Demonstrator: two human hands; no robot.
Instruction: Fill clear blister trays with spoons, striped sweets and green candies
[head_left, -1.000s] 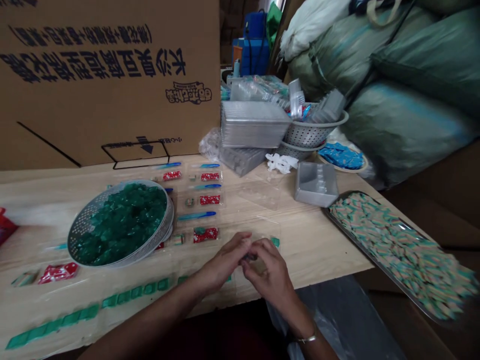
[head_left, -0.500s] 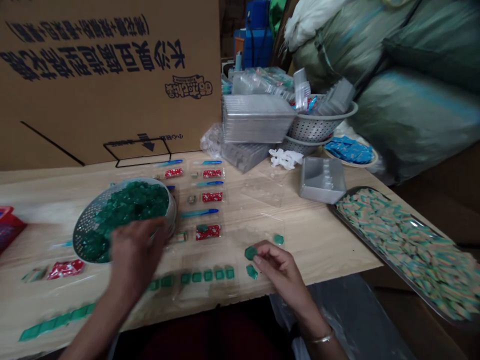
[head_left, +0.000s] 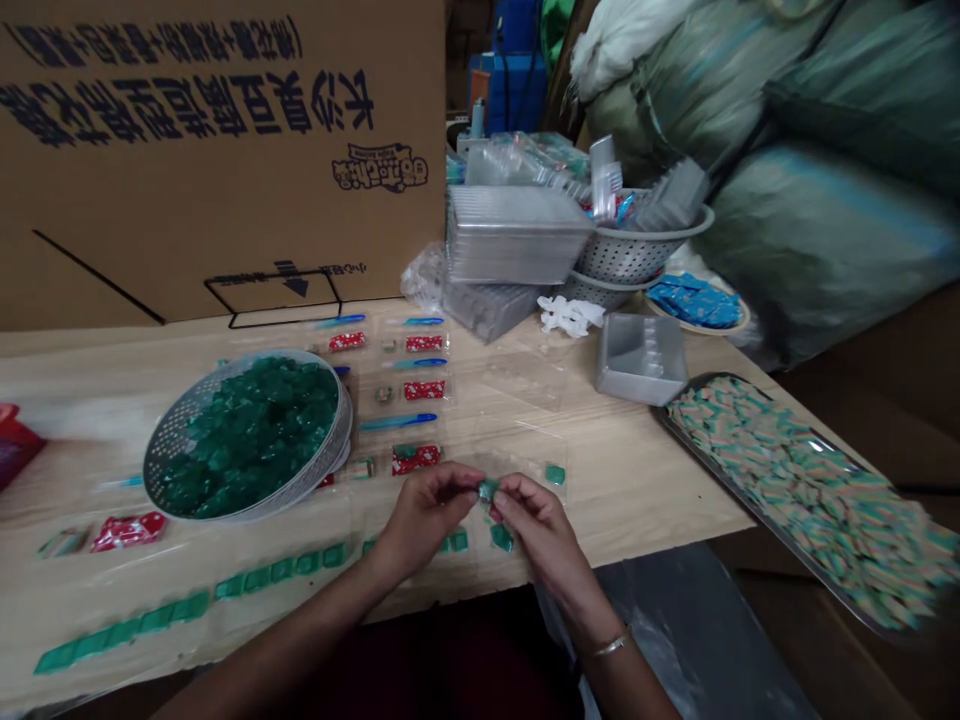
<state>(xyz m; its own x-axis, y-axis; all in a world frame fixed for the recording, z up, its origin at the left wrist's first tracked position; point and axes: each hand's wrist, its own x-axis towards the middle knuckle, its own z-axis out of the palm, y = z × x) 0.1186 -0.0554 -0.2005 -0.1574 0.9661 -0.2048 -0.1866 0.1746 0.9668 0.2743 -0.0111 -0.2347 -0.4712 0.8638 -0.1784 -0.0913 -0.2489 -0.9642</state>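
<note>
On a dial laid over the view, the pale surface (head_left: 622, 480) spans the lower half, its nine o'clock end cut off. At ten stands a box (head_left: 210, 220) with upside-down lettering, cropped above and at the side. Sacks (head_left: 840, 240) pile up at two, cropped likewise.

Between three and four, a tray (head_left: 716, 478) carries striped pieces, its outer end smeared by blur. Between eight and nine sits a tilted bowl (head_left: 322, 482) of green lumps, hiding parts of the things behind it. A clear stack (head_left: 517, 235) rises just past twelve; a basket (head_left: 630, 255) at two has mixed contents, hard to make out.

At six are the left hand (head_left: 424, 515) and right hand (head_left: 538, 530), thumbs and fingers pinching one small green piece (head_left: 487, 491) between them; the fingertips cover much of it, so its shape is unclear. Red packets (head_left: 424, 390) and blue pens (head_left: 416, 419) lie nearer the centre than the bowl.

Green squares (head_left: 281, 570) line up between seven and eight, some hidden by the left hand and forearm. One loose lump (head_left: 501, 538) lies just below the held piece, toward six; a smaller chip (head_left: 555, 474) lies near, toward three.
</note>
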